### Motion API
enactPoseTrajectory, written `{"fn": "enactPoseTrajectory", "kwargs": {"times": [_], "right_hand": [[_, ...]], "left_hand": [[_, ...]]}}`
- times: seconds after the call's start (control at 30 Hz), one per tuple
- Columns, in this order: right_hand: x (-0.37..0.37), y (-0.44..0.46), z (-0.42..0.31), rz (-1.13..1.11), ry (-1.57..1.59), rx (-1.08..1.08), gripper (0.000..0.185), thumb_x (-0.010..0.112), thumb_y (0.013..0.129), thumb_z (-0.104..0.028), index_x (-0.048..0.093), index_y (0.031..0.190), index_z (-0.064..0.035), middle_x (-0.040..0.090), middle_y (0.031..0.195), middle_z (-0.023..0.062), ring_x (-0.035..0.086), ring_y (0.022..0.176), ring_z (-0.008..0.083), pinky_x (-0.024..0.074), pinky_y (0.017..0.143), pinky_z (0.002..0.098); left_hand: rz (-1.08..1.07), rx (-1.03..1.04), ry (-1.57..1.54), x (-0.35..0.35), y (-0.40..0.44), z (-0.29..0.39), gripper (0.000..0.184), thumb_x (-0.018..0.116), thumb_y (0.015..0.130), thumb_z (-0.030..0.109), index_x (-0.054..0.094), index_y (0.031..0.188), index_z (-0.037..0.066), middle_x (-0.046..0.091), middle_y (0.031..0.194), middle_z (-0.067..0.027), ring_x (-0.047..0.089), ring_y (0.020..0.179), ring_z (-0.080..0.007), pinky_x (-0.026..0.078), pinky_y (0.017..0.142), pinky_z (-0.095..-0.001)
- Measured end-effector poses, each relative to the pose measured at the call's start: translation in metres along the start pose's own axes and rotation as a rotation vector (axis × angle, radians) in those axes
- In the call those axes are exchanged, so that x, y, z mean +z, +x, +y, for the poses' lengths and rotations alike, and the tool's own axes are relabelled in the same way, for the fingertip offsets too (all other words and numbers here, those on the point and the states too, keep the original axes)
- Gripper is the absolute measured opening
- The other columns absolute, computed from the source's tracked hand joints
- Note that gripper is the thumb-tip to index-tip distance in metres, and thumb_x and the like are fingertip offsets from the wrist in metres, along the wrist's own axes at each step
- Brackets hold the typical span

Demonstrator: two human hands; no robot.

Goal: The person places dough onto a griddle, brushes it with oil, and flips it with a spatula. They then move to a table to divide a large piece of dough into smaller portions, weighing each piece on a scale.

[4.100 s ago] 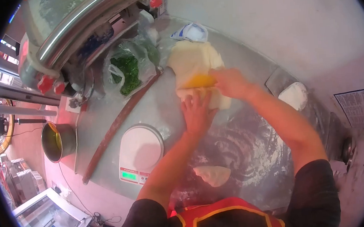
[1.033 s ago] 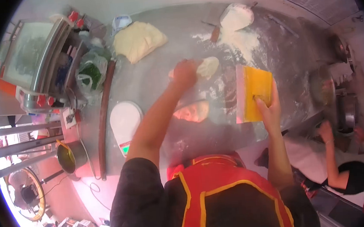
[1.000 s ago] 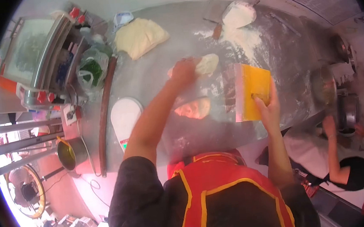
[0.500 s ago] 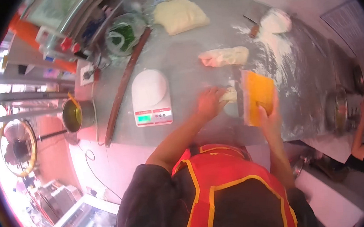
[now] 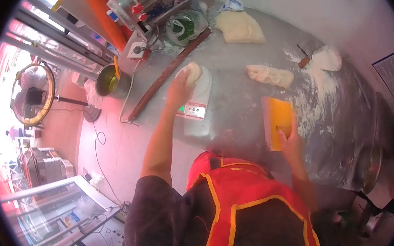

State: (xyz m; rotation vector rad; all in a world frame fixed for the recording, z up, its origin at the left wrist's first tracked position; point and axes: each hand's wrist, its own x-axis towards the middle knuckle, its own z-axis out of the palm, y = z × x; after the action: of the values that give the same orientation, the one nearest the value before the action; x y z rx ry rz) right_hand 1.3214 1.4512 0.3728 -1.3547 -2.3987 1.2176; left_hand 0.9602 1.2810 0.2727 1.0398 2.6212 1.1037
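Note:
My left hand (image 5: 180, 89) is closed around a small pale lump of dough (image 5: 195, 70), over the white kitchen scale (image 5: 206, 88). Whether the dough touches the scale's platform, I cannot tell. Part of the scale's green display shows beside my wrist. In my right hand (image 5: 292, 143) is a yellow dough scraper (image 5: 278, 118), its blade edge toward the left, held by the opening in it. Beyond the scraper lies a long, folded piece of dough (image 5: 271, 75) on the grey worktop (image 5: 237, 105). Farther back rests a large slab of dough (image 5: 240, 27).
A long brown rod (image 5: 169, 74) lies left of the scale. Behind it sits a plastic bag with something green (image 5: 183, 28). A metal pot (image 5: 109, 81) stands left. White flour (image 5: 322, 77) and a wooden-handled tool (image 5: 304, 61) are at right. A metal bowl (image 5: 370, 166) stands near the right edge.
My left hand has carried the dough lump from beside the scraper leftward to the scale. The scraper stays in my right hand. My view has turned left.

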Motion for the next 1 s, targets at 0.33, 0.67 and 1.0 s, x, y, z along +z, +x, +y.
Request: {"fn": "enactPoseTrajectory", "kwargs": {"times": [0.33, 0.67, 1.0], "right_hand": [[0.037, 0.008, 0.019, -0.046, -0.146, -0.422, 0.067, 0.05, 0.084, -0.006, 0.022, 0.144, -0.0146, 0.057, 0.114, 0.025, 0.058, 0.095, 0.0434, 0.0476, 0.076, 0.047], [0.067, -0.002, 0.019, 0.006, -0.204, -0.266, 0.067, 0.051, 0.085, -0.008, 0.02, 0.145, -0.0135, 0.059, 0.108, 0.0254, 0.058, 0.091, 0.0441, 0.0467, 0.075, 0.0472], [0.049, -0.007, 0.05, 0.29, -0.215, -0.175, 0.071, 0.053, 0.084, -0.002, 0.019, 0.145, -0.0149, 0.052, 0.122, 0.0252, 0.055, 0.107, 0.041, 0.0456, 0.086, 0.0429]], "left_hand": [[0.108, -0.183, 0.115, -0.061, -0.039, -0.023, 0.057, 0.066, 0.078, 0.03, 0.05, 0.124, 0.001, 0.054, 0.123, -0.0199, 0.05, 0.115, -0.0338, 0.04, 0.097, -0.0394], [0.017, -0.013, 0.334, 0.022, 0.028, -0.002, 0.058, 0.069, 0.073, 0.034, 0.049, 0.123, 0.011, 0.057, 0.111, -0.0156, 0.053, 0.105, -0.0317, 0.042, 0.089, -0.0431], [-0.175, 0.261, -0.19, 0.108, -0.065, 0.064, 0.053, 0.067, 0.075, 0.024, 0.049, 0.122, 0.007, 0.05, 0.122, -0.0172, 0.046, 0.115, -0.0344, 0.039, 0.096, -0.0429]]}}
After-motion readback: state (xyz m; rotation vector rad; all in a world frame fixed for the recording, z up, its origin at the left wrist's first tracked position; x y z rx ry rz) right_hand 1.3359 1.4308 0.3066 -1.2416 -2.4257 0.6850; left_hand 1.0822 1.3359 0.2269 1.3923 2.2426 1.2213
